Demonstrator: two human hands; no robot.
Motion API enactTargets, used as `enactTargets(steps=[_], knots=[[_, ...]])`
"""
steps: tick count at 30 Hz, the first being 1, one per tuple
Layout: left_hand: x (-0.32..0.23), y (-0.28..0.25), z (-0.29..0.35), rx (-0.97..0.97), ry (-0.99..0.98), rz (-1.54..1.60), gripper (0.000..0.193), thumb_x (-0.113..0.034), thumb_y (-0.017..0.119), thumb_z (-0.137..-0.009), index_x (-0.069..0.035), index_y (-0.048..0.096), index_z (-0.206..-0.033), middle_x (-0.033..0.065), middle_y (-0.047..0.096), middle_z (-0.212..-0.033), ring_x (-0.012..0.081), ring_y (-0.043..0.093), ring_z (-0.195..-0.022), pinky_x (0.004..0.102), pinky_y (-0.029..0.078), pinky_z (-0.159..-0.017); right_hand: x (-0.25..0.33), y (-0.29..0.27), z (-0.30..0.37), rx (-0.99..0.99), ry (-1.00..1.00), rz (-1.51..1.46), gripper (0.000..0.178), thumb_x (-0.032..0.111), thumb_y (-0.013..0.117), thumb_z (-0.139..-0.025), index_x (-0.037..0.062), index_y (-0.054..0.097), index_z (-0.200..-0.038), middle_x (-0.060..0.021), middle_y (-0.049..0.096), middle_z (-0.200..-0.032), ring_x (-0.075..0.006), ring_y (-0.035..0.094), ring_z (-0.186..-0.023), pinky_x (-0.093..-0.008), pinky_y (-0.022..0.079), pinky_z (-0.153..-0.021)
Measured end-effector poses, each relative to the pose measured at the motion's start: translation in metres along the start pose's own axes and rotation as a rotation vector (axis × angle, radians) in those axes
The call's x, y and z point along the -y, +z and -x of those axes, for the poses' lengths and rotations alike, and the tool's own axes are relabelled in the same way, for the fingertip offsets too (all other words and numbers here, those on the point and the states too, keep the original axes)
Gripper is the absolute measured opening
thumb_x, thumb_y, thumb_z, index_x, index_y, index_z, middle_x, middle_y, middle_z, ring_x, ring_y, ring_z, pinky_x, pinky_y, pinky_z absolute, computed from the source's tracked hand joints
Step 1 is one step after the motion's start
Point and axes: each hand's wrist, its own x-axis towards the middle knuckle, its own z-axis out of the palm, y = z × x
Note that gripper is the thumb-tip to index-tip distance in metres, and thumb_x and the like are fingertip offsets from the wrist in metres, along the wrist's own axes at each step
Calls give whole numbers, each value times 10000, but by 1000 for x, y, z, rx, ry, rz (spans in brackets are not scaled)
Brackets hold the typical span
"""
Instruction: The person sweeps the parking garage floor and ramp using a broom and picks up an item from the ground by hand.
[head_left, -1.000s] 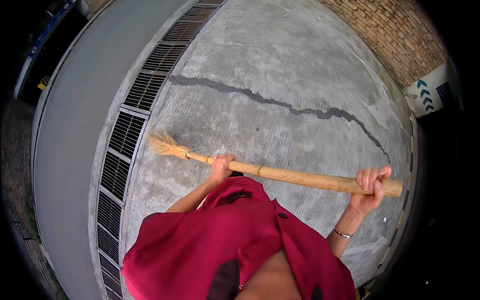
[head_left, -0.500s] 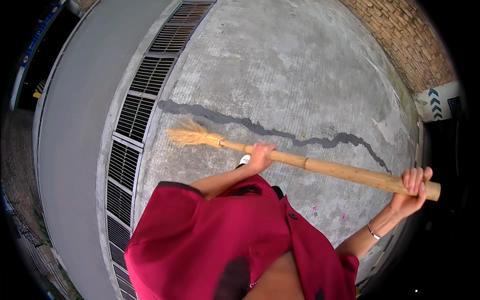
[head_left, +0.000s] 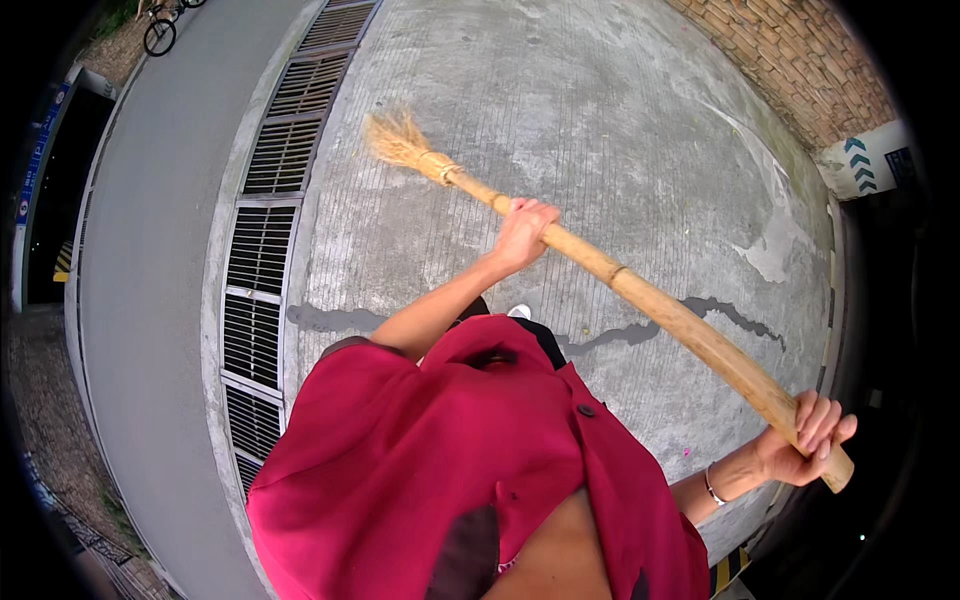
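Observation:
A broom (head_left: 655,300) with a thick bamboo handle slants across the view, its straw bristles at the far left and its butt end at the near right. My left hand (head_left: 525,232) is closed round the thinner part of the handle, a little behind the bristles. Close to the butt end, my right hand (head_left: 808,440) wraps its fingers round the thick part. The straw head (head_left: 405,143) points ahead and left over the grey concrete; whether it touches the ground I cannot tell. A bracelet (head_left: 714,487) circles my right wrist.
A slatted metal drain grate (head_left: 262,250) runs along the left, with a smooth grey road (head_left: 150,250) beyond it. Dark patching (head_left: 620,335) crosses the concrete (head_left: 560,90) by my feet. A brick wall (head_left: 800,70) stands far right. A bicycle (head_left: 160,37) is at the far left.
The broom has swung so its bristles sit farther ahead and its butt end lower. My left hand moved forward, my right hand nearer. The dark patching is now closer as I have advanced.

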Motion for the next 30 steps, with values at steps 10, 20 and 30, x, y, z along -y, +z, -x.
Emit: enactTargets(steps=[10, 20, 30], knots=[[208, -34, 6, 151, -532, -146, 96, -97, 585, -643, -110, 531, -721, 46, 563, -723, 262, 531, -795, 395, 340, -704, -287, 37, -123, -49, 483, 24, 143, 53, 500, -745, 80, 386, -826, 16, 360, -576, -91, 363, -506, -231, 322, -531], [256, 24, -331, 169, 123, 224, 145, -26, 564, -605, -105, 475, -689, 42, 513, -708, 251, 494, -774, 364, 325, -698, -285, 79, -204, -71, 10, 600, 215, 35, 545, -694, 118, 348, -706, 15, 300, -515, -61, 364, -485, -220, 292, -544], [246, -21, -218, 492, 74, 299, 175, -60, 598, -590, -123, 485, -709, 42, 508, -688, 241, 507, -743, 349, 341, -680, -266, 84, -203, -460, 161, 404, 195, -30, 475, -736, 44, 335, -850, 1, 301, -548, -71, 325, -459, -210, 325, -513]])
